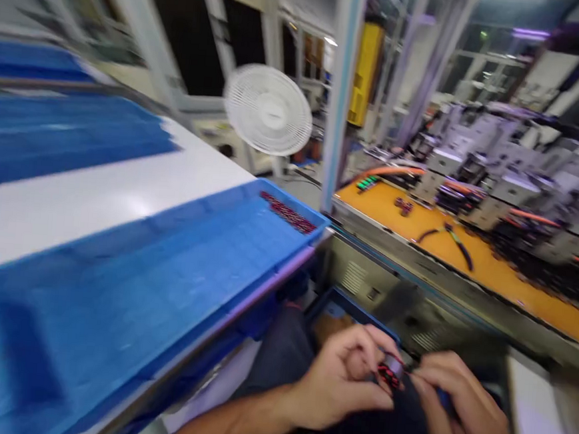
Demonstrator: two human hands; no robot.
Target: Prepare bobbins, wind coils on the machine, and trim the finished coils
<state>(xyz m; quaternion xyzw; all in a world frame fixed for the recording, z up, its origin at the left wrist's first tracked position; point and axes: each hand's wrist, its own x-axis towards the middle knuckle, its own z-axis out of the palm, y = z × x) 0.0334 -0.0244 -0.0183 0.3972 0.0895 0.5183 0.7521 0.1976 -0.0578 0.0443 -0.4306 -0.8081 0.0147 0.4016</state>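
Low in the head view, my left hand (344,382) is closed round a small cylindrical part with red and black windings (390,371), held over my lap. My right hand (459,411) meets it from the right, its fingers curled and pinching at the same part's right end. Whatever lies under my right palm is hidden. A small blue box (335,304) sits just behind my hands.
A large blue tray (127,298) lies on the white table (95,195) at left, with a row of red-black parts (290,214) at its far end. A white fan (268,110) stands behind. An orange bench (467,254) with pliers and machine units fills the right.
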